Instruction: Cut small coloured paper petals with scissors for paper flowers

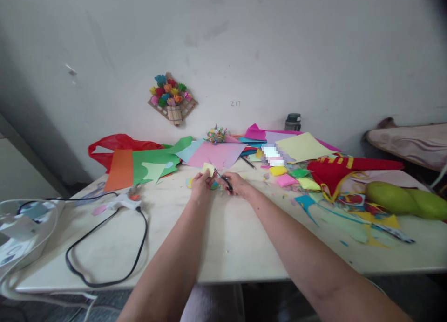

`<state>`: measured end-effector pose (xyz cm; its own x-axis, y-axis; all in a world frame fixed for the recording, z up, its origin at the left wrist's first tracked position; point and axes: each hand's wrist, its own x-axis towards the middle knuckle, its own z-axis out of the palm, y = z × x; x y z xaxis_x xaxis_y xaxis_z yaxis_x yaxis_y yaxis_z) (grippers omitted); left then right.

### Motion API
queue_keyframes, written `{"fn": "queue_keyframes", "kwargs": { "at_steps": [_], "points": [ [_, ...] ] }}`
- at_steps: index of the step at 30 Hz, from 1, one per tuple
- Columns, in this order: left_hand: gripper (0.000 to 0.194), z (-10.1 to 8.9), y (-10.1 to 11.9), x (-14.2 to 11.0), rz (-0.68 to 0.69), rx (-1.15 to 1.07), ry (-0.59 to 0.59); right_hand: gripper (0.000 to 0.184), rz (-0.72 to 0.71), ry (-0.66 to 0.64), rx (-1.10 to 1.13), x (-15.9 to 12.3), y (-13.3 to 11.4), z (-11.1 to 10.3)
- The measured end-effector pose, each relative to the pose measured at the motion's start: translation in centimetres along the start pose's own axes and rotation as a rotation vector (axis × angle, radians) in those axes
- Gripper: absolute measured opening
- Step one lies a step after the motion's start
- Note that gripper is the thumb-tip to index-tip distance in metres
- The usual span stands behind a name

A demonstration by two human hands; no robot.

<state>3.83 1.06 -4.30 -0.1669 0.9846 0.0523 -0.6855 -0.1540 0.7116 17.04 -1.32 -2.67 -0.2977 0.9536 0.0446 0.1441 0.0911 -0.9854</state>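
Near the middle of the table, my left hand [201, 183] pinches a small piece of pale yellow paper [208, 168]. My right hand [236, 184] is closed on a pair of scissors [226, 182] with dark handles. The scissor blades point up and left, close to the paper's right edge; whether they touch it I cannot tell. Partly hidden behind my left hand lie small yellow and blue paper pieces [189, 182]. A pink sheet [218, 153] lies just beyond both hands.
Orange [119, 170] and green sheets [148, 161] lie at the back left. A glue gun [125, 202] with a looped black cord sits on the left. To the right are soft coloured packets [286, 179], paper scraps, a red cloth [328, 173] and green fruit [391, 199].
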Motion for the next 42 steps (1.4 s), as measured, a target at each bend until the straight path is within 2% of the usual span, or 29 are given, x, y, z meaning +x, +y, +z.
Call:
{"fn": "queue_keyframes", "kwargs": {
  "at_steps": [12,24,31,36,42],
  "points": [
    [0.014,0.2,0.3,-0.2,0.001,0.012,0.043,0.026,0.049,0.004,0.063,-0.5,-0.8,0.2],
    [0.016,0.1,0.4,-0.2,-0.005,0.022,0.051,0.029,-0.017,-0.008,0.120,1.5,1.7,-0.1],
    [0.014,0.4,0.7,-0.5,-0.017,0.036,0.061,0.028,0.004,0.001,0.102,1.0,1.0,0.0],
    [0.010,0.3,0.7,-0.4,-0.008,0.025,0.031,0.029,0.005,-0.066,0.086,0.1,0.2,-0.6],
    [0.013,0.1,0.9,-0.2,-0.019,0.049,-0.033,0.032,-0.010,-0.114,0.094,0.3,0.7,-1.2]
  ]
}}
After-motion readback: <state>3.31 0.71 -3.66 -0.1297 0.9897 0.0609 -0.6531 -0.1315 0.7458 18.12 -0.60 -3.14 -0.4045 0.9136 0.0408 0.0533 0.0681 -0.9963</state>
